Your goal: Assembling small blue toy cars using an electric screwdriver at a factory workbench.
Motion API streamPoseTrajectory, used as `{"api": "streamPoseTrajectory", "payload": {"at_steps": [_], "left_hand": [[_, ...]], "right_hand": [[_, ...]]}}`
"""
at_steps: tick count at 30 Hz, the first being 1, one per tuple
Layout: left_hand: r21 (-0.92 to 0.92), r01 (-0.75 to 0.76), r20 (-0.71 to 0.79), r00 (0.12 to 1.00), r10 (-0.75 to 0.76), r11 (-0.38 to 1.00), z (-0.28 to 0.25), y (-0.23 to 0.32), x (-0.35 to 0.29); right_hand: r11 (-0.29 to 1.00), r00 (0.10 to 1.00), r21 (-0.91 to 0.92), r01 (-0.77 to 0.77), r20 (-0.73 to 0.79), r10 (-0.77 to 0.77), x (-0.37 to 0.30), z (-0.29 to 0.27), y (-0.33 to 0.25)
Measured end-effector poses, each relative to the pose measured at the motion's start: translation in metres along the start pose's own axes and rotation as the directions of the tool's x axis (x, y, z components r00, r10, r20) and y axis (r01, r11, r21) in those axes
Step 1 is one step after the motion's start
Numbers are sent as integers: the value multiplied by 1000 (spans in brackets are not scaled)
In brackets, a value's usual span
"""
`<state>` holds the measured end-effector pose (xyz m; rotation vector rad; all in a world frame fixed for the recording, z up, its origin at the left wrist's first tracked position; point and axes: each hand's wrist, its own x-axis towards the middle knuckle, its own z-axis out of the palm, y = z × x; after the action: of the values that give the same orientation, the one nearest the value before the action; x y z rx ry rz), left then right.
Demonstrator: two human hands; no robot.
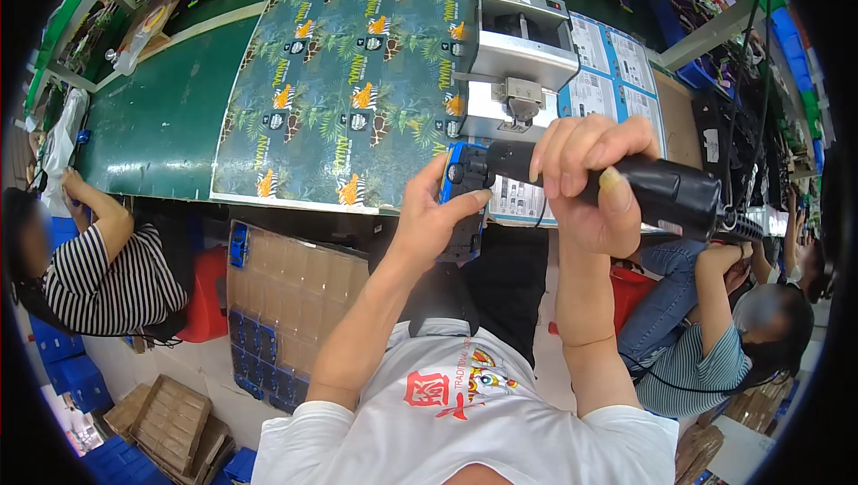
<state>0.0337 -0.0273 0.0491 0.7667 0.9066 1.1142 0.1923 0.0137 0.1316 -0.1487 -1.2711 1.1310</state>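
"judging by the hands, how far has the work got?"

"partway through one piece, i'd say. the toy car (466,177) is up in the air at the near edge of the bench (152,145), dark underside showing, and the black driver (670,190) has its nose right at it. whether the tip touches, or any screw is in, i can't make out."

"and what's left?"

"this car, at least, seems unfinished. more blue-and-black pieces (250,342) lie in the lower part of the divided tray (295,261), left of the lap; done or waiting, i can't tell."

"how is the left hand (427,210) set?"

"closed round the car's near side, thumb laid across the underside, fingers mostly hidden behind. its forearm slants up and to the right from the lower edge."

"the right hand (592,163)?"

"wrapped firmly about the driver, fingers curled over the top, thumb along the near side. that forearm rises almost straight, and the driver lies close to level, pointing left toward the car."

"anything near the tip?"

"the silver machine (523,60), just beyond, standing on the bench; neither hand touches it."
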Motion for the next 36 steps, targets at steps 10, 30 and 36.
{"api": "streamPoseTrajectory", "payload": {"at_steps": [10,30,36], "left_hand": [[-446,-47,-40,999,33,894,-30,-1,39],[-533,-46,-78,997,5,845,-41,-20,51],[-525,-58,-78,997,20,849,-40,-22,53]], "right_hand": [[973,977,-232,14,-202,-62,37,-39,5],[968,961,-33,-249,-131,242,9,13,8],[967,967,-31,-252,-44,251,1,14,21]]}}
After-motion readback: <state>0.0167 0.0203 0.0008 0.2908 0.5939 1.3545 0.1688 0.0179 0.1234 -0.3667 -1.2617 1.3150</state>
